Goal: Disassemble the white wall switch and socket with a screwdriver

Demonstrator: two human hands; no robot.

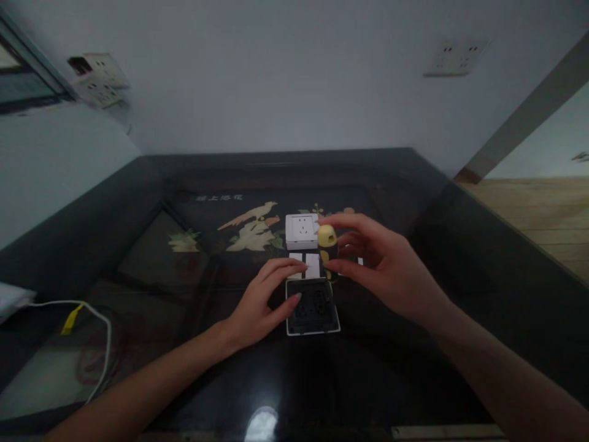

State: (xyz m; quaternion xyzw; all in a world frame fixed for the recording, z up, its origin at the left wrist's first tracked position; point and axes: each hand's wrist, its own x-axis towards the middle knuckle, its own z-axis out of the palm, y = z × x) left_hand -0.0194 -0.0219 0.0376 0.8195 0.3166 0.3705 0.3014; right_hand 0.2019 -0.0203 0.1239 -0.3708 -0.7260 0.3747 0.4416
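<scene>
My left hand lies low over the table with fingers stretched out. Its index fingertip touches small white pieces, and its thumb reaches over a black socket back with a white rim. My right hand curls round a rounded yellow-and-black thing; its exact kind is unclear. The right index finger is at the yellow top, the thumb near the lower end. Just beyond the pieces stands a white socket box, face up, close to the right index fingertip.
The glossy dark table carries a bird-and-flower picture. A white cable with a yellow tag runs along the left. Wall sockets are at the back right, with more sockets at the left.
</scene>
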